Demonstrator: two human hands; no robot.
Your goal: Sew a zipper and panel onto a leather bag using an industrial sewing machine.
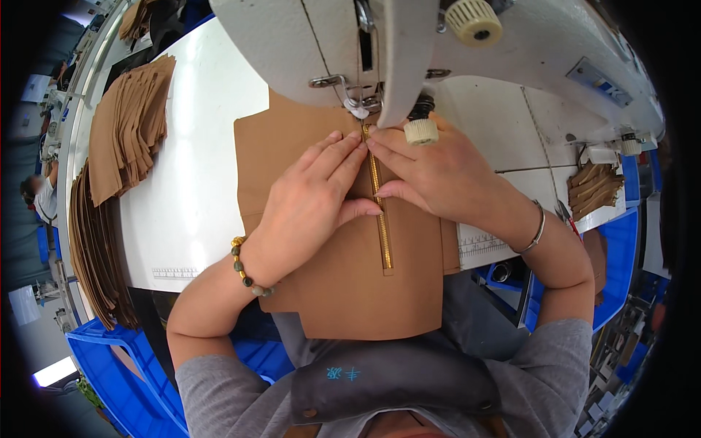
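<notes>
Currently, your left hand point(310, 190) lies flat with its fingers extended together, its fingertips at the upper end of the gold zipper point(385, 248); your right hand point(434, 168) is laid out likewise on the other side, and both thumbs reach in to the teeth. Neither is closed on anything; both rest on the brown panel point(350, 292) at the centre of the frame, where the zipper runs down a narrow slot.

The zipper's upper end sits by the presser foot point(361, 111) of the sewing machine point(285, 44), top centre, so the step in hand looks like stitching along it. The next move seems to call for guiding the panel evenly, slot flat, fingertips clear of the foot.

Farther out, the white worktop point(208, 139) carries stacked brown pieces point(131, 131) at upper left and small brown pieces point(595, 190) at right. The right-hand blue bin point(624, 244) holds a brown piece point(596, 266); what the lower-left blue bin point(98, 358) holds, you cannot tell.
</notes>
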